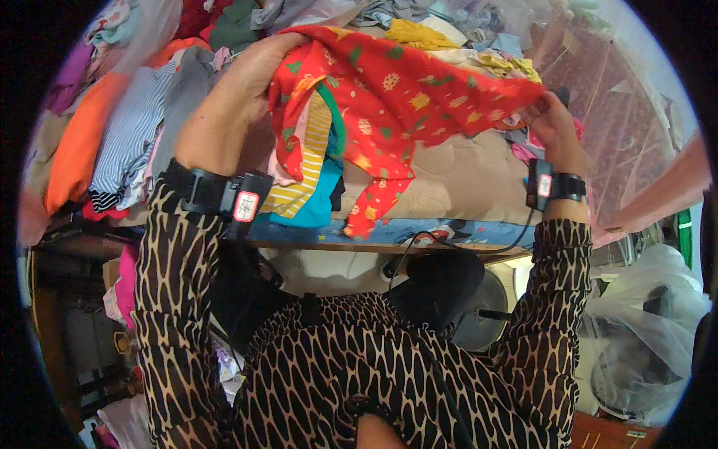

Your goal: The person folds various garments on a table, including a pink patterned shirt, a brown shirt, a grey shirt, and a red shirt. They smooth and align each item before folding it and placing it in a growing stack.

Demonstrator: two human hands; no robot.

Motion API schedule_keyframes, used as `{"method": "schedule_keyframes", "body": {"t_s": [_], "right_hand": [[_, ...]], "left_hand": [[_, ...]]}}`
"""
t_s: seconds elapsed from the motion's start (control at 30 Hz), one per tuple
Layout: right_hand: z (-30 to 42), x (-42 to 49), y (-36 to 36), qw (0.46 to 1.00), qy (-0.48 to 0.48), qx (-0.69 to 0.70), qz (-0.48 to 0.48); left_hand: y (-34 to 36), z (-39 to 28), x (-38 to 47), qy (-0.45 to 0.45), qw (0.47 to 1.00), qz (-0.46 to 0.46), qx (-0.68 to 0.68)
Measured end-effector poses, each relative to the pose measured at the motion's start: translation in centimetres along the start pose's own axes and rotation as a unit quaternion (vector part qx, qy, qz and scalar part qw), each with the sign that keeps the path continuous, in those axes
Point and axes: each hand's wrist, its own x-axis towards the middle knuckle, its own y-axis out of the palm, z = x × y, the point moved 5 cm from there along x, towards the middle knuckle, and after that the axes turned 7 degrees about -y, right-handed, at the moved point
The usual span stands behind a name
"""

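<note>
Stretched between my two hands is a red printed garment (387,84) with snowflakes, stars and green shapes; a green trim edges one opening. My left hand (252,84) grips its upper left part, the fingers mostly hidden by cloth. At the garment's far right end, my right hand (552,123) pinches the fabric. One narrow red piece, like a sleeve, hangs over the bed's front edge. Under its left side lie a yellow-and-white striped cloth (300,193) and a turquoise cloth (320,205). The beige blanket (449,174) spreads beneath the right half.
Folded clothes, including a striped blue-and-white one (132,132) and an orange one (84,151), are stacked on the left. More clothes, among them a yellow cloth (420,35), lie behind. A pink net curtain (611,123) hangs at right. A cable (477,247) trails from my right wrist.
</note>
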Motion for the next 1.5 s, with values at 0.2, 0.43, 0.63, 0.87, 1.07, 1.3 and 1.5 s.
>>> {"method": "schedule_keyframes", "body": {"t_s": [0.2, 0.43, 0.63, 0.87, 1.07, 1.3, 1.5], "right_hand": [[-4.3, -8.1, 8.2, 0.892, -0.191, -0.282, 0.299], [-8.6, -18.3, 18.1, 0.763, -0.307, -0.326, 0.467], [-10.5, -15.1, 17.2, 0.923, 0.062, -0.008, 0.38], [-10.9, -10.5, 13.9, 0.9, 0.135, 0.15, 0.386], [-14.3, -5.1, 4.3, 0.933, -0.002, -0.307, 0.19], [-13.9, -10.1, 11.5, 0.829, -0.287, -0.396, 0.27], [-15.5, -26.6, 23.4, 0.64, -0.485, -0.379, 0.46]], "left_hand": [[1.5, 3.2, -0.3, -0.099, 0.992, 0.072, -0.032], [3.1, 4.4, -1.1, -0.069, 0.969, 0.207, -0.116], [0.7, 4.6, -1.7, -0.009, 0.974, 0.188, -0.123], [2.5, 14.2, -6.8, -0.113, 0.963, 0.229, 0.087], [-1.6, 14.6, -12.3, -0.039, 0.953, 0.232, 0.19], [-14.8, 13.4, -17.1, 0.068, 0.967, -0.239, 0.064], [-20.1, 14.3, -17.1, 0.063, 0.863, -0.497, -0.062]]}}
